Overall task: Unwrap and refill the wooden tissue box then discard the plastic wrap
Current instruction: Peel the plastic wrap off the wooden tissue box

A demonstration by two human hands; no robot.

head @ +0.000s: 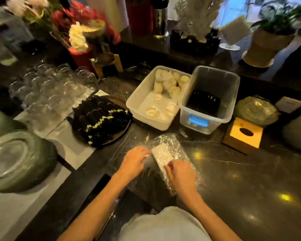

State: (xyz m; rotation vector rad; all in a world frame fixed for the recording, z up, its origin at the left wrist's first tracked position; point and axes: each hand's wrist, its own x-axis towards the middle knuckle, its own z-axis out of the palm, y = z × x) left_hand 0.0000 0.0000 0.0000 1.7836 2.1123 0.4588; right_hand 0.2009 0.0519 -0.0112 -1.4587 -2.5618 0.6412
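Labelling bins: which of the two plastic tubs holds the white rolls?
The left tub, white and opaque, holds the white rolls. The clear tub to its right holds only something dark.

Both bare forearms reach forward from the bottom edge, converging toward the middle. The left hand [135, 160] lies palm down, fingers curled at the tips (what they pinch is blurred). The right hand [182, 174] is knuckles-up, fingers bent and pressing down.
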